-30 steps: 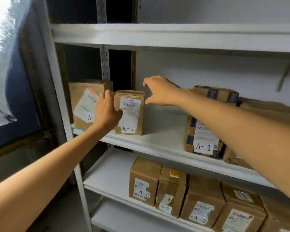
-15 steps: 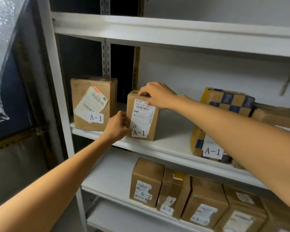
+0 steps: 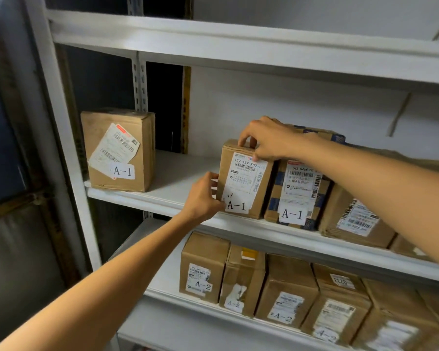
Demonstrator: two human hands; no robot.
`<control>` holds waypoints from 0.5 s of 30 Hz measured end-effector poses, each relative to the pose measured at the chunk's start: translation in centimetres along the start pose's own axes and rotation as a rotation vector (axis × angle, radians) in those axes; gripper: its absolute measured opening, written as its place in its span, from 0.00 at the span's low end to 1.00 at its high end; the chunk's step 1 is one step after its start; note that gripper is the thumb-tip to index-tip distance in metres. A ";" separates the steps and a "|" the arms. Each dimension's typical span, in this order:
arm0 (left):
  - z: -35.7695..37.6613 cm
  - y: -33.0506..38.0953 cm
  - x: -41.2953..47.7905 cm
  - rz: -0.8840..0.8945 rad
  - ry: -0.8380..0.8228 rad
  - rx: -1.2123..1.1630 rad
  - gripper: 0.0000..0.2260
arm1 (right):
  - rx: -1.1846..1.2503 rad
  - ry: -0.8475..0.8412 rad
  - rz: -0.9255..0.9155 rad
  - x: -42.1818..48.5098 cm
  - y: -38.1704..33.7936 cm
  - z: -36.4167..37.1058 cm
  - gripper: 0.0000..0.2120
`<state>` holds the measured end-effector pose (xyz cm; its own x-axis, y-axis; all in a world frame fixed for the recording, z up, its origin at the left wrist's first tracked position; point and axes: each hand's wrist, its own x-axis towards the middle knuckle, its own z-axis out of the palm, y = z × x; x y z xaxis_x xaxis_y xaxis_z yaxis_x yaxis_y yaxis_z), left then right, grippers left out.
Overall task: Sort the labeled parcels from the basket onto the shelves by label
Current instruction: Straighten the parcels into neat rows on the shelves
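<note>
Here the parcel stands upright on the A-1 shelf, long axis vertical, label side toward the camera, its right edge touching or just beside the blue-patterned parcel. Both hands are on it: the right hand pinches the top edge from above, fingers curled over the top; the left hand presses its fingertips against the lower left edge, not wrapped around. The parcel lies between the hands, with the left hand lower and to the left, the right hand above. The coming move probably turns on the seam at the right: whether any gap remains there cannot be told. Count on the A-1 shelf: four parcels clearly visible, including one standing well apart at the left end; more may sit at the right edge. The A-2 shelf below holds at least five parcels in a row. The basket is out of view.
</note>
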<state>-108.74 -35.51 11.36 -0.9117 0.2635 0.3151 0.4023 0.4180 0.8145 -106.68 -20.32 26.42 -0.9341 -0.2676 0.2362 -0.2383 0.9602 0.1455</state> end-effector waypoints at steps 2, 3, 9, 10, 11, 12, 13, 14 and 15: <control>0.1 0.1 -0.2 -0.014 -0.015 0.008 0.30 | -0.002 -0.004 -0.003 -0.2 -0.1 0.0 0.21; 0.0 0.2 -0.2 -0.010 -0.036 0.028 0.30 | -0.005 -0.009 -0.002 -0.2 -0.2 -0.1 0.21; -4.2 -0.3 0.9 0.000 -0.015 0.290 0.34 | 0.002 -0.018 0.008 0.8 -3.0 -0.9 0.23; -5.5 -0.7 1.0 0.011 0.051 0.301 0.31 | 0.015 0.001 -0.003 1.3 -3.9 -0.8 0.23; -6.8 -1.2 1.1 0.020 0.123 0.304 0.27 | 0.027 0.022 -0.021 1.8 -4.9 -0.7 0.23; -8.1 -1.8 1.0 0.024 0.194 0.299 0.24 | 0.041 0.036 -0.044 2.4 -5.9 -0.5 0.23; -9.4 -2.7 1.0 0.016 0.263 0.292 0.23 | 0.056 0.044 -0.072 3.0 -7.0 -0.2 0.22; -10.6 -3.4 0.8 0.004 0.336 0.285 0.23 | 0.068 0.053 -0.096 3.8 -8.1 0.2 0.22; -11.7 -4.2 0.8 -0.009 0.412 0.283 0.24 | 0.078 0.065 -0.119 4.7 -9.2 0.6 0.20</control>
<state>-112.09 -47.20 13.91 -0.8495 -0.0829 0.5211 0.3487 0.6530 0.6723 -109.01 -30.31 25.65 -0.8797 -0.3816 0.2836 -0.3683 0.9242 0.1012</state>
